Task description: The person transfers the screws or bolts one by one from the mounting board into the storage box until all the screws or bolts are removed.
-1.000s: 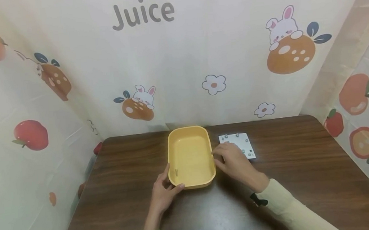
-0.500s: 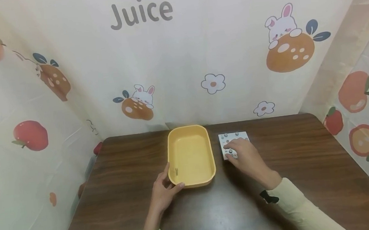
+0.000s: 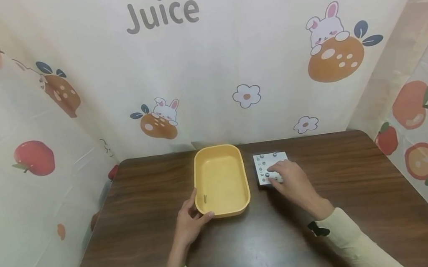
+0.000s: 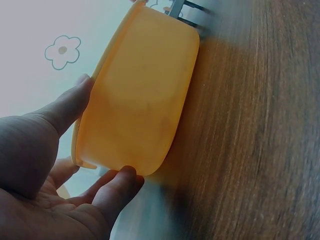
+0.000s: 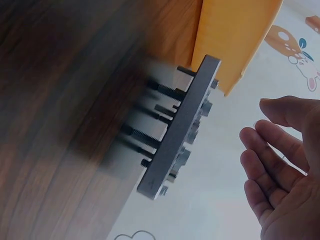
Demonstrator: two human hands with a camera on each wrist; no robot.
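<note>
Right hand (image 3: 293,184) hovers loose, empty, by bolted plate (image 3: 269,159), sitting right of yellow tray (image 3: 221,179), corner gripped by left hand (image 3: 188,225); bolts (image 5: 206,108) look light, stiff, maybe slick, best pinched by their heads.

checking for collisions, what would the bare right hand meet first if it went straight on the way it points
Probably the small silver metal bolts on the flat grey rectangular plate, toward which the right hand points; depth is unclear.

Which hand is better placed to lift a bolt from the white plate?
Probably the right hand: it hovers by the plate, thumb and fingers apart, while the left hand grips the yellow tray.
</note>
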